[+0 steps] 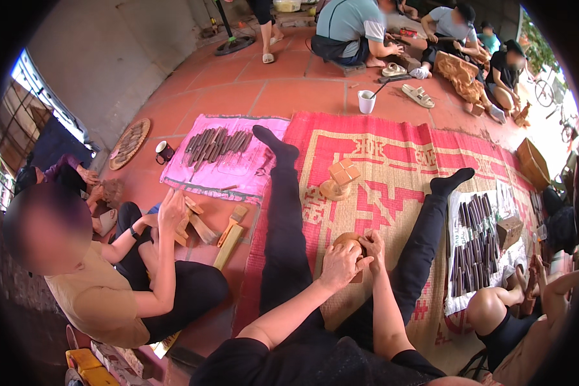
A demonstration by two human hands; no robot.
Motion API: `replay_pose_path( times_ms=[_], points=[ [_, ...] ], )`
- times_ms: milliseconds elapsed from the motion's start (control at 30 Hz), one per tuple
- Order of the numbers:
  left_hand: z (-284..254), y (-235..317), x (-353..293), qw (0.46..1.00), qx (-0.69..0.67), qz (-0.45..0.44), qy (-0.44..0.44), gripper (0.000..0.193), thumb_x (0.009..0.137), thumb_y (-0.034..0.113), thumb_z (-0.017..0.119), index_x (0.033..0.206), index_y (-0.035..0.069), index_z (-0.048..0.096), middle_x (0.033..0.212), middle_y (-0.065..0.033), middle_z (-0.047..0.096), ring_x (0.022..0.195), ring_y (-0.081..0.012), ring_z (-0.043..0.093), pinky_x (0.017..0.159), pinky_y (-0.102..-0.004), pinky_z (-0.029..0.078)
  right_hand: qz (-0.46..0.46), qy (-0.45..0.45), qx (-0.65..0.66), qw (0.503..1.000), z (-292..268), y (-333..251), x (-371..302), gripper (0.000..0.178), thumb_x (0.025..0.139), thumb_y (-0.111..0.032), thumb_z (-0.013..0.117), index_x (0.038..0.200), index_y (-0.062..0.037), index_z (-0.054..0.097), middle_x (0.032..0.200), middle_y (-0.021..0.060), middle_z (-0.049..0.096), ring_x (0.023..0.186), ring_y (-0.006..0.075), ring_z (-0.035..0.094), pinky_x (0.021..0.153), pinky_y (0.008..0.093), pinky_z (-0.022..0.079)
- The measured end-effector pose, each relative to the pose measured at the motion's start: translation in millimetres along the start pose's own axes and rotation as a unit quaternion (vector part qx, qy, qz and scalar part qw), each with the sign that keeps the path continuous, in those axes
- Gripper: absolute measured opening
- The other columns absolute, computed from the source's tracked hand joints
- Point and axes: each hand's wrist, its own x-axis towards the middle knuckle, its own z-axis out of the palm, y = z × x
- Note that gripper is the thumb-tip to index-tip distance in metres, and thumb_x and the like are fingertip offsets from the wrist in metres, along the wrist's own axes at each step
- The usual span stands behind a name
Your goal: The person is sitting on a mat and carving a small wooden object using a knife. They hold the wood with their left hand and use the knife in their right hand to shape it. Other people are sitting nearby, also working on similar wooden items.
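Note:
My left hand (342, 265) and my right hand (372, 248) come together between my outstretched legs. Both are closed on a rounded brown wooden piece (349, 238), whose top edge shows above my left knuckles. My fingers cover most of it, so its full shape is hidden. Past my hands on the mat, a small light wooden block (345, 170) rests on a round wooden piece (334, 191).
I sit on a red and straw-coloured woven mat (392, 167). Dark rod-like tools lie on a pink cloth (257, 177) and a white sheet (457, 257). At left, a person sits near brushes (237, 215); others work behind. A white cup (366, 103) stands beyond the mat.

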Motion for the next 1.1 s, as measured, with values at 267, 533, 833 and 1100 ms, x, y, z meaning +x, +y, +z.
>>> replay_pose_path(
  times_ms=[267,533,833,1100],
  points=[
    [6,-5,-2,0.999,0.015,0.023,0.031,0.02,0.087,0.027,0.06,0.08,0.008,0.064,0.083,-0.0071,0.063,0.073,-0.0258,0.064,0.067,-0.0423,0.049,-0.002,-0.014,0.045,0.999,12,-12,-13,0.013,0.083,-0.008,0.071,0.08,-0.0037,0.06,0.072,-0.0013,0.055,0.068,0.0071,0.047,0.062,0.0243,0.041],
    [9,-4,9,0.997,0.003,0.074,-0.006,0.018,0.085,0.021,0.061,0.073,0.008,0.064,0.073,-0.0078,0.062,0.065,-0.0273,0.064,0.057,-0.0415,0.049,0.036,-0.024,0.042,0.998,5,-23,-15,0.016,0.085,-0.017,0.073,0.081,-0.007,0.061,0.068,-0.0001,0.054,0.054,0.0098,0.049,0.044,0.0288,0.042],
    [19,-11,10,0.996,0.031,0.076,-0.019,0.024,0.089,0.027,0.061,0.073,0.008,0.06,0.075,-0.0088,0.06,0.069,-0.0272,0.063,0.061,-0.0414,0.047,0.038,0.093,-0.167,0.981,13,1,-5,0.029,0.076,-0.031,0.076,0.089,-0.008,0.065,0.088,0.0132,0.069,0.086,0.0306,0.066,0.076,0.0412,0.05],
    [15,-16,13,0.997,0.005,0.074,-0.004,0.025,0.091,0.024,0.059,0.075,0.005,0.06,0.075,-0.0117,0.059,0.065,-0.0331,0.059,0.059,-0.0438,0.047,0.146,0.195,-0.025,0.969,10,-1,8,0.024,0.077,-0.025,0.076,0.085,-0.0055,0.064,0.09,0.0136,0.07,0.089,0.0232,0.067,0.077,0.0361,0.05]
  ],
)
